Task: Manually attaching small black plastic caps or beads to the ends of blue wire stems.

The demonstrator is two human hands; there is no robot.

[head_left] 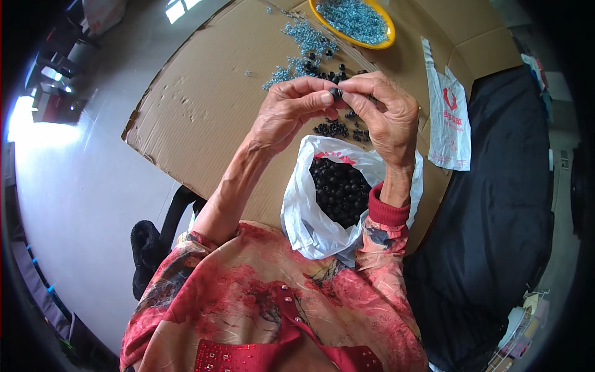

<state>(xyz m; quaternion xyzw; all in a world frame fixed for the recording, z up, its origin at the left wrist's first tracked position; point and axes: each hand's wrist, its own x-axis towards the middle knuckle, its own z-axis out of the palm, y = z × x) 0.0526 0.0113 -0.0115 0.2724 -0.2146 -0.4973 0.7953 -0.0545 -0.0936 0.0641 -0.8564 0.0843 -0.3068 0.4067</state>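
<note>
Between the fingertips of both my hands sits a small round black bead (335, 93). My left hand (291, 108) pinches it from the left with thumb and forefinger. From the right, the thumb and forefinger of my right hand (385, 111) close at the bead's edge; whether they grip something tiny there cannot be made out. Below my hands a white plastic bag (302, 214) gapes, full of black beads (339, 189). Loose black pieces (331, 129) lie on the cardboard under my fingers. Beyond them spreads a pile of small blue pieces (304, 38).
A yellow bowl (391, 36) of blue pieces stands at the far edge of the cardboard sheet (204, 105). To the right lie a flat white plastic bag (447, 118) and a large black cloth (496, 204). A black padded thing (145, 254) is at lower left.
</note>
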